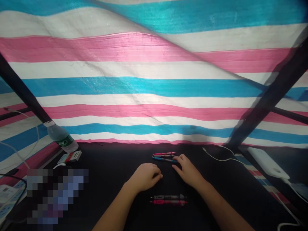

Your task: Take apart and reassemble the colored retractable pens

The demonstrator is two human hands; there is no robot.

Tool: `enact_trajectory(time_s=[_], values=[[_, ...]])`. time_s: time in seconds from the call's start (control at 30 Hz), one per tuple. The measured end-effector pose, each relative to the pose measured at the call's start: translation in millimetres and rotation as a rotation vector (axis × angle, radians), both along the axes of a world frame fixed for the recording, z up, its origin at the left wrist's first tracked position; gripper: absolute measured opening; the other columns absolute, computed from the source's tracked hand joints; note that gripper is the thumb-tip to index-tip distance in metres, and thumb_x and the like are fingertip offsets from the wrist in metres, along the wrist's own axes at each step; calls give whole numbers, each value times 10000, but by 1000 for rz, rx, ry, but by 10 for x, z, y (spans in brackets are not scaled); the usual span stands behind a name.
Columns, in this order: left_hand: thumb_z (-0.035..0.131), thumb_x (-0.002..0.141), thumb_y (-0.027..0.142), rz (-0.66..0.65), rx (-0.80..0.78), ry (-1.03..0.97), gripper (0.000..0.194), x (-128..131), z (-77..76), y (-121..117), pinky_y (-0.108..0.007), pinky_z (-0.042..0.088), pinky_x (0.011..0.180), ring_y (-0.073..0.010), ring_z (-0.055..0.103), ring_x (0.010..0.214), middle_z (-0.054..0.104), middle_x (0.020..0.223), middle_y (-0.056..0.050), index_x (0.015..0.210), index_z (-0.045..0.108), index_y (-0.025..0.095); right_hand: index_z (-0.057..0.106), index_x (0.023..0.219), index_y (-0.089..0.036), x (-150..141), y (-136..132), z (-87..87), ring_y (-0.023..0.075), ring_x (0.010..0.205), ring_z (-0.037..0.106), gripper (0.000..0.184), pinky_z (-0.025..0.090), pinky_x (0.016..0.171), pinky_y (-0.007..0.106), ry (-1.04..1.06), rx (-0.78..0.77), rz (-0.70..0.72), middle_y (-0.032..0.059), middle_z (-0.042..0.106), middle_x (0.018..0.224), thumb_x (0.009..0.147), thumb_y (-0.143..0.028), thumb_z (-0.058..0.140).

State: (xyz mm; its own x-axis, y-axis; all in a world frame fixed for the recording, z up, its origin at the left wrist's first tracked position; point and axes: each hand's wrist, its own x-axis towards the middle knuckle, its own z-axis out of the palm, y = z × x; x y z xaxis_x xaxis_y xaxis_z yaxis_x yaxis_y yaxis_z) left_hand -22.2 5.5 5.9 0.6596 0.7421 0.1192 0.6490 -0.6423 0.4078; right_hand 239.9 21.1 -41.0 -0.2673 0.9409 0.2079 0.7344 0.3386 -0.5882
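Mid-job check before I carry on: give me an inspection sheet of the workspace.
Surface: black tabletop; lower-left patch pixelated.
Job's things: far red pen, middle pen and blue pen together; black pen and near red pen side by side.
Clutter: bottle and small box at left, white device at right.
Hands: right hand at the blue pen's end, touch unclear; left hand loosely curled, no held object seen.
Cables: white cables at both sides, black cable far left.
Surroundings: striped sheet, dark poles.

So this black table (pixel 108 179) has got far pens (pixel 160 158), two nearer pens (pixel 166 202), plus a bottle (pixel 63 138) and little box (pixel 69 157) back left.
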Motion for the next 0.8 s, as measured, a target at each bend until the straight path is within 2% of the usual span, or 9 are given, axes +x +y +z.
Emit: enact_trajectory(time_s=[0.1,0.17,0.23,0.33,0.47,0.57,0.63,0.73,0.8], values=[[612,974,272,81,75,-35,146,-8,-21,22,-321,492,813,-217,661,901,732,935,-39,943,746,221,667,993,-226,-13,-32,59,248,979,604,94,496,885,384,12,-52,71,56,576,1013,982,-291,600],[659,939,235,152,138,-99,142,-22,-29,43,-346,502,887,-236,634,1007,707,1048,-53,1066,721,229,658,949,-222,-44,-57,123,229,955,603,130,489,874,361,64,-72,134,48,581,1001,1007,-289,563],[700,904,199,210,196,-150,311,-43,-39,71,-381,492,961,-256,598,1106,672,1176,-68,1211,676,243,650,928,-216,-74,-65,176,215,935,600,194,485,865,342,144,-93,179,44,593,991,1033,-311,517],[678,934,186,235,191,-155,283,-80,-55,114,-386,487,955,-245,622,1058,692,1151,-55,1208,685,255,617,870,-211,-87,-43,218,206,861,586,287,478,811,326,267,-126,133,28,600,916,1046,-387,476],[619,1003,263,167,130,-145,197,-86,-50,121,-354,480,874,-220,670,960,750,1064,-37,1179,708,261,591,775,-207,-71,-32,256,209,795,575,393,464,761,322,346,-167,75,15,596,791,1051,-428,418],[626,1006,308,64,126,-104,182,-44,-18,78,-352,462,850,-218,684,924,767,1054,-39,1162,695,243,665,787,-192,-92,-90,311,212,824,611,428,462,789,316,300,-217,230,28,659,819,1053,-442,444],[633,1003,344,37,123,-96,174,-12,7,44,-349,453,827,-214,683,877,772,997,-36,1121,685,227,699,820,-187,-119,-142,349,189,736,592,442,445,706,290,266,-306,327,8,634,736,1054,-476,459],[613,1013,397,23,119,-146,198,16,35,13,-339,446,826,-202,675,852,773,949,-29,1065,690,222,720,898,-186,-144,-192,391,153,613,506,470,375,589,259,266,-417,375,-27,537,634,1065,-514,427],[579,1029,408,24,102,-177,225,21,41,8,-325,448,815,-197,663,842,773,909,-26,1037,704,221,721,898,-187,-147,-203,410,153,630,508,463,371,594,257,262,-388,376,-24,555,664,1064,-510,433]])
